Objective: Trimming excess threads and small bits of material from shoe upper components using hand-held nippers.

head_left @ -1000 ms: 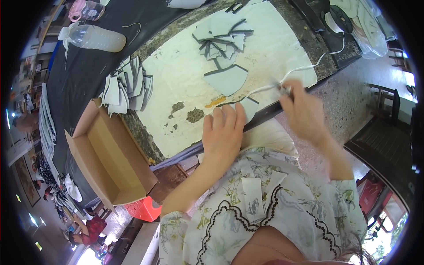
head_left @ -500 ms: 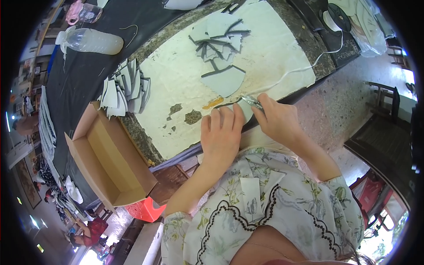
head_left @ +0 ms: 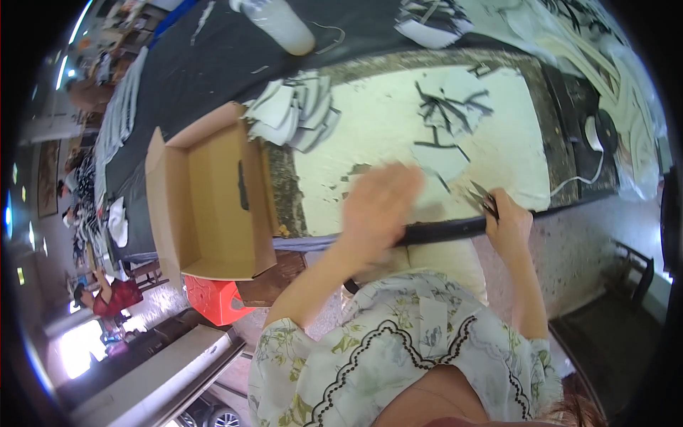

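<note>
My right hand (head_left: 510, 222) is closed around small scissors (head_left: 486, 201), whose two blades stand apart near the board's front edge. My left hand (head_left: 380, 206), smeared by motion, is above the front of the white board (head_left: 516, 146); I cannot make out anything in its fingers. Beyond the hands lies a pale curved fabric piece (head_left: 442, 162) with a dark edging. Farther back is a loose pile of similar dark-edged pieces (head_left: 455, 103). In the open cardboard box (head_left: 206, 203), a narrow dark piece (head_left: 243, 186) shows against the right-hand wall.
Left of the board sits a stack of pale pieces (head_left: 295, 110). Behind it lies a cloudy plastic bottle (head_left: 281, 27). A spool (head_left: 597, 134) of white tape is at the right, its tape trailing along the table. A red stool (head_left: 213, 299) stands below the box.
My left hand has come off the pale piece I held down, which no longer shows there. My right hand has drawn away rightward with the scissors. A dark piece now shows in the box.
</note>
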The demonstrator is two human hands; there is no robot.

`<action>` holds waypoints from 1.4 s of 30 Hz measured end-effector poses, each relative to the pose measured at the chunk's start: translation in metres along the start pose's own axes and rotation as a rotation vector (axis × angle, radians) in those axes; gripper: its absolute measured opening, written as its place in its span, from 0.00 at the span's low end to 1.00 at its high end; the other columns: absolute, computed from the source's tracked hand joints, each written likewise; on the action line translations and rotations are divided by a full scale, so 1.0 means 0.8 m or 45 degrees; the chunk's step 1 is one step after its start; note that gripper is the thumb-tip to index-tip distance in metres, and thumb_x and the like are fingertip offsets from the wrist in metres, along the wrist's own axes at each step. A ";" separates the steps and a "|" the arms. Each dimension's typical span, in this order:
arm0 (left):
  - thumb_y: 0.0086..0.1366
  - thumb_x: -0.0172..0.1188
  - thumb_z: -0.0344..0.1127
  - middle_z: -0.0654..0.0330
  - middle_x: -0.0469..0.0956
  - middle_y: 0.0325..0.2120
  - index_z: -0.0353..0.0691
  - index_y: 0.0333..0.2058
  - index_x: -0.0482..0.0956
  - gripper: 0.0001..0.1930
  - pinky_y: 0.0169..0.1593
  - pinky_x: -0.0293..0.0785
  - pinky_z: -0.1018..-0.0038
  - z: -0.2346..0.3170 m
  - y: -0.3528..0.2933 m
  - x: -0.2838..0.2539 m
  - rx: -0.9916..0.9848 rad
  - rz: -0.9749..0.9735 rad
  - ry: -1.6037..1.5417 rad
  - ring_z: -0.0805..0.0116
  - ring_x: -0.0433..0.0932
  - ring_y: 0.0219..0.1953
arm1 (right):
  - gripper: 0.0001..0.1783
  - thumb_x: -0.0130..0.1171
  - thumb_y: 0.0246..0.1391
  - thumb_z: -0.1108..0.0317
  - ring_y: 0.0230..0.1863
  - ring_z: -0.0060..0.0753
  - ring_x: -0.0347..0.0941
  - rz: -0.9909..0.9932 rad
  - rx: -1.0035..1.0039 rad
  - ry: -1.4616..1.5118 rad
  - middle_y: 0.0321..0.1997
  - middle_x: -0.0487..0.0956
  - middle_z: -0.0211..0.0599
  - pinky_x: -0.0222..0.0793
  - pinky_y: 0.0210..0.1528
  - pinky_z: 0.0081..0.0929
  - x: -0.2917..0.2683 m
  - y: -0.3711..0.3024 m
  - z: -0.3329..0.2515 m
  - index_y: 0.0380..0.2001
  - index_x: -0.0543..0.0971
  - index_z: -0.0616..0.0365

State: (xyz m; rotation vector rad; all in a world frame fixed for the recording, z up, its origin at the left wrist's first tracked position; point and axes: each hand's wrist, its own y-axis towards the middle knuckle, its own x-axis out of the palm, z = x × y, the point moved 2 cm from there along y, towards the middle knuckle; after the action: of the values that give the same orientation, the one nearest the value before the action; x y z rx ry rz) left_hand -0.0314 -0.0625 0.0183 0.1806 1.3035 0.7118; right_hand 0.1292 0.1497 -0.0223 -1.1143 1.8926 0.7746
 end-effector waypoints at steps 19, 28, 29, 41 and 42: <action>0.58 0.66 0.41 0.52 0.72 0.57 0.39 0.55 0.74 0.26 0.64 0.62 0.54 0.005 0.010 0.054 0.074 -0.464 -0.185 0.49 0.67 0.62 | 0.16 0.48 0.51 0.87 0.34 0.30 0.69 0.077 0.003 0.549 0.34 0.72 0.38 0.64 0.39 0.21 -0.073 0.042 0.009 0.41 0.79 0.65; 0.56 0.67 0.41 0.56 0.73 0.56 0.41 0.55 0.76 0.27 0.62 0.65 0.56 0.028 -0.035 0.038 0.138 -0.253 -0.227 0.52 0.70 0.59 | 0.14 0.61 0.49 0.77 0.39 0.47 0.77 -0.472 -0.185 0.218 0.44 0.72 0.41 0.72 0.41 0.42 -0.058 0.035 0.038 0.41 0.73 0.57; 0.56 0.67 0.41 0.56 0.73 0.56 0.41 0.55 0.76 0.27 0.62 0.65 0.56 0.034 -0.035 0.041 0.129 -0.252 -0.218 0.52 0.70 0.59 | 0.15 0.60 0.48 0.77 0.37 0.45 0.76 -0.450 -0.242 0.062 0.41 0.73 0.38 0.71 0.38 0.39 -0.053 0.039 0.031 0.40 0.73 0.57; 0.60 0.63 0.39 0.56 0.74 0.53 0.38 0.52 0.76 0.22 0.61 0.65 0.56 0.040 -0.037 0.042 0.042 -0.208 -0.103 0.55 0.70 0.58 | 0.05 0.59 0.53 0.72 0.23 0.24 0.68 -0.618 -0.255 0.908 0.24 0.76 0.34 0.65 0.26 0.24 -0.019 0.122 -0.119 0.33 0.77 0.60; 0.60 0.63 0.39 0.56 0.74 0.53 0.38 0.52 0.76 0.22 0.61 0.65 0.56 0.040 -0.040 0.044 0.029 -0.206 -0.105 0.55 0.70 0.58 | 0.05 0.59 0.53 0.72 0.23 0.24 0.68 -0.631 -0.256 0.905 0.24 0.76 0.34 0.65 0.26 0.24 -0.008 0.122 -0.112 0.33 0.77 0.60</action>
State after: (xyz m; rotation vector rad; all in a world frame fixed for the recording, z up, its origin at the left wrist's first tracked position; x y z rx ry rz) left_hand 0.0131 -0.0589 -0.0175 0.1202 1.2329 0.5467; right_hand 0.0149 0.1219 0.0389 -2.0887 1.9600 0.2979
